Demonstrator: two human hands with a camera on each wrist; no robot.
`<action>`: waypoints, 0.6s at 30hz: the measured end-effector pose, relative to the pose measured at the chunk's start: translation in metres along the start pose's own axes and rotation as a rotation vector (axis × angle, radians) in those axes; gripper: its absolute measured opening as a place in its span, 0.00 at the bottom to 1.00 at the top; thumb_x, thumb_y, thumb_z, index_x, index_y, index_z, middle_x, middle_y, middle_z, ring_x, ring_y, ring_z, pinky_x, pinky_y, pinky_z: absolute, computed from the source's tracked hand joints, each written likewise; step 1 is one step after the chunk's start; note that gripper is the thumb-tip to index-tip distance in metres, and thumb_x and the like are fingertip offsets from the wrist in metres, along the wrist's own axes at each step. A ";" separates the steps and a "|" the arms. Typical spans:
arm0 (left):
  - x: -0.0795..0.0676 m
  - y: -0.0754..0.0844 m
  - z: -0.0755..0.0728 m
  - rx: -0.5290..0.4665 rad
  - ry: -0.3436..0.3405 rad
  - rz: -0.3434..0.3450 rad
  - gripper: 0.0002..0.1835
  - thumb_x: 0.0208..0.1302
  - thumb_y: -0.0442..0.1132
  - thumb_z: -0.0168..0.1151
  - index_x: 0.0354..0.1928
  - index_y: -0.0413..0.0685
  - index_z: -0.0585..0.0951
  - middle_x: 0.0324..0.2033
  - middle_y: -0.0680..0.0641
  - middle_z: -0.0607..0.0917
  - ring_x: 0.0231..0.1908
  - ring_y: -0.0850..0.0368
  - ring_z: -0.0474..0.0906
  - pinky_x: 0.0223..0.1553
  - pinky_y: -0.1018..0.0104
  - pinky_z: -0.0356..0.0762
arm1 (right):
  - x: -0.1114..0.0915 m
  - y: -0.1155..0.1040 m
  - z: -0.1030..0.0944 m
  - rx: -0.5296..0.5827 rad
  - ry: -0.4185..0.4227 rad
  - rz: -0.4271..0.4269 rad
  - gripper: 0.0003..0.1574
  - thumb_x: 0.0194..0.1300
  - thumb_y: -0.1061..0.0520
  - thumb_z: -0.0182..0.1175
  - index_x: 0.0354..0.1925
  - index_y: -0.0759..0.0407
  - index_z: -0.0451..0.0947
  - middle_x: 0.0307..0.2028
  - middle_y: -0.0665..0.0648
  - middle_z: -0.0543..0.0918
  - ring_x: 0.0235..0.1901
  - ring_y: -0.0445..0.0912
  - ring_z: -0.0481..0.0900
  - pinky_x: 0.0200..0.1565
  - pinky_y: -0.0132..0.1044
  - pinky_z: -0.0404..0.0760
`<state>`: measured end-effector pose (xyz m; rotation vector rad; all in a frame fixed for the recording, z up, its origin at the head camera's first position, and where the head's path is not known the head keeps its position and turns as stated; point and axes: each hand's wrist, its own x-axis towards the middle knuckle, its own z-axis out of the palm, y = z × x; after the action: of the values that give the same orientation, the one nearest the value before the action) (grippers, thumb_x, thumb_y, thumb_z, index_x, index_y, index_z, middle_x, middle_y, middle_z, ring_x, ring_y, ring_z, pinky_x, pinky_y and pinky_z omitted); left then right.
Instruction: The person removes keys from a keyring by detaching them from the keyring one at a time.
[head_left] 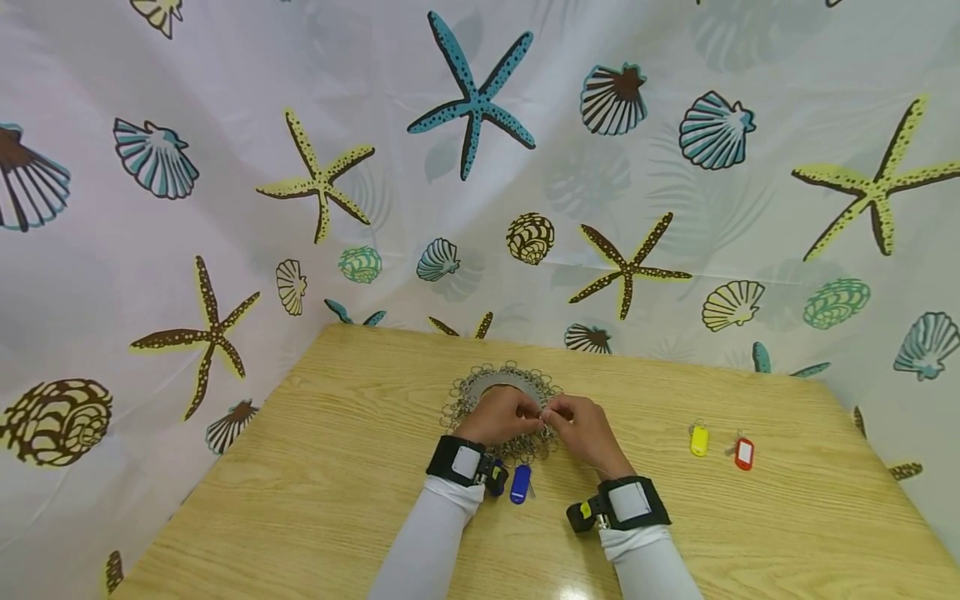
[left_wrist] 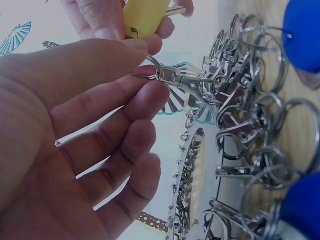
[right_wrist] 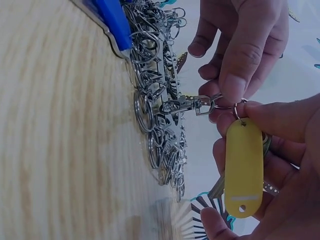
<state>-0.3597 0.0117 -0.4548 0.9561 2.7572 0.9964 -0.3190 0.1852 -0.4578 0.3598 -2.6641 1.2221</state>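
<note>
My left hand [head_left: 495, 415] pinches a split key ring between thumb and index finger. That ring hangs from a swivel snap hook [right_wrist: 182, 105] on a flat round metal hoop [head_left: 517, 380], which bears many such hooks and rings round its edge. Close by on the right, my right hand [head_left: 587, 432] pinches the small ring of a yellow key tag [right_wrist: 244, 170] between thumb and finger. A key [right_wrist: 218, 186] lies partly hidden behind the tag. In both wrist views the two rings are together at the fingertips; whether they are linked is unclear.
Blue key tags [head_left: 521, 484] lie at the hoop's near edge. Farther right on the wooden table [head_left: 345, 467] lie another yellow tag [head_left: 699, 441] and a red tag [head_left: 744, 453], with keys. A patterned curtain [head_left: 525, 200] stands behind the table.
</note>
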 end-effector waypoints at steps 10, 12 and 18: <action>0.001 -0.002 0.001 -0.057 -0.022 -0.026 0.11 0.66 0.46 0.63 0.34 0.49 0.89 0.20 0.59 0.80 0.20 0.67 0.70 0.23 0.72 0.67 | -0.001 0.000 -0.001 -0.006 0.011 0.006 0.08 0.68 0.59 0.60 0.31 0.53 0.83 0.32 0.50 0.84 0.38 0.47 0.80 0.41 0.46 0.77; 0.001 -0.003 0.001 -0.058 -0.025 -0.027 0.13 0.66 0.47 0.63 0.30 0.47 0.88 0.16 0.59 0.75 0.17 0.65 0.65 0.21 0.72 0.62 | -0.001 -0.001 -0.002 -0.013 0.014 0.002 0.08 0.68 0.59 0.60 0.31 0.53 0.83 0.32 0.50 0.84 0.37 0.47 0.80 0.41 0.46 0.77; 0.002 -0.002 0.001 -0.049 -0.010 -0.025 0.08 0.63 0.44 0.66 0.33 0.49 0.88 0.22 0.59 0.81 0.22 0.67 0.72 0.25 0.73 0.70 | 0.000 -0.001 -0.001 -0.016 0.009 0.000 0.07 0.67 0.61 0.60 0.31 0.55 0.83 0.32 0.51 0.84 0.38 0.48 0.80 0.41 0.47 0.77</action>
<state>-0.3619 0.0120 -0.4566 0.9154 2.7160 1.0469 -0.3181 0.1854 -0.4561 0.3508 -2.6646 1.1984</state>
